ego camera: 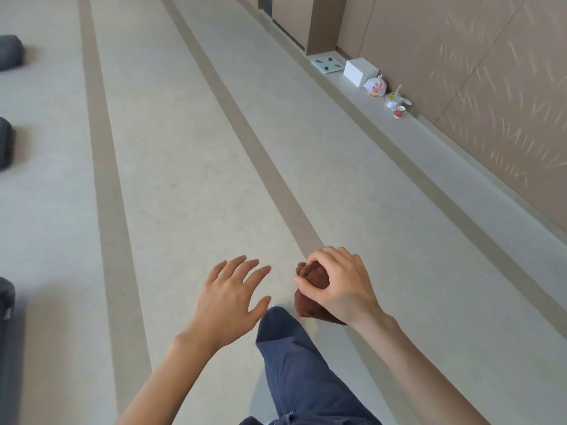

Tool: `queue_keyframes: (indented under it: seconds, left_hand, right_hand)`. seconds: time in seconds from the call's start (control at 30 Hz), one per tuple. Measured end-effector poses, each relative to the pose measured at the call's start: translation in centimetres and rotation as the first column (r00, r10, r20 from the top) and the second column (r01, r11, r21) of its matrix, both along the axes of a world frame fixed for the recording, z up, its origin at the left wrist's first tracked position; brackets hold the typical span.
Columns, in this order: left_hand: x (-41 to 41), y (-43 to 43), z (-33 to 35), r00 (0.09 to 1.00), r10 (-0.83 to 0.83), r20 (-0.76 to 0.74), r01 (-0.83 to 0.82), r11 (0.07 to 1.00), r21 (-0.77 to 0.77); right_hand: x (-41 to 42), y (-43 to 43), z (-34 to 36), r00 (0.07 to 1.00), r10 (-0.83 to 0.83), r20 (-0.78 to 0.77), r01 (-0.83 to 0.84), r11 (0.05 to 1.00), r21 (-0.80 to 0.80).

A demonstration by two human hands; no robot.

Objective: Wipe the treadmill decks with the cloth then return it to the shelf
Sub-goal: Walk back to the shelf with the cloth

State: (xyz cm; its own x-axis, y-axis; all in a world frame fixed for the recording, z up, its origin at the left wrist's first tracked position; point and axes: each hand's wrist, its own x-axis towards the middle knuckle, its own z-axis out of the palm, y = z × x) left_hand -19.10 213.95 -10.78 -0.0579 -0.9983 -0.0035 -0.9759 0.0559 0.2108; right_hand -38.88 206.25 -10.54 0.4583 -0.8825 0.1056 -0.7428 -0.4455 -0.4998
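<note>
Cloth point(313, 289), brown and bunched, sits low right of frame, clutched in my right hand point(339, 283); my left hand point(228, 297) hangs beside it with fingers spread, holding nothing.

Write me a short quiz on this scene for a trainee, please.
1. True or false: the left hand holds the bunched brown cloth.
2. What sits between the white rectangular box and the red paper cup by the wall? A a shoe; B a knotted pale plastic bag; C a bottle.
3. Fill in: the cloth is gripped by the ____ hand.
Key: 1 false, the left hand is empty with its fingers spread. 2 B. 3 the right hand.
</note>
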Motion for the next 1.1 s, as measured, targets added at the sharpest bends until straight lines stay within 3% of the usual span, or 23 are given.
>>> queue_keyframes:
  seconds: [0.33,0.6,0.83,1.1]
  left_hand:
    - [7.8,-22.3,2.1,0.999,0.040,-0.004,-0.041,0.999,-0.033]
    - [13.5,-34.1,1.1,0.998,0.046,-0.035,-0.047,0.999,-0.026]
    - [22.4,-48.5,1.0,0.999,-0.018,-0.032,0.018,1.000,-0.002]
    - [31.3,-63.1,3.2,0.998,-0.058,-0.013,0.057,0.995,-0.087]
  right_hand:
    - [8.4,-22.8,2.4,0.999,0.029,-0.015,-0.029,0.998,-0.060]
    - [14.3,-35.5,1.1,0.997,0.062,-0.039,-0.063,0.998,-0.028]
    - [22.5,-47.5,1.1,0.999,-0.033,0.000,0.033,0.998,-0.047]
    - [31.1,-60.5,1.8,0.990,-0.137,0.038,0.139,0.987,-0.077]
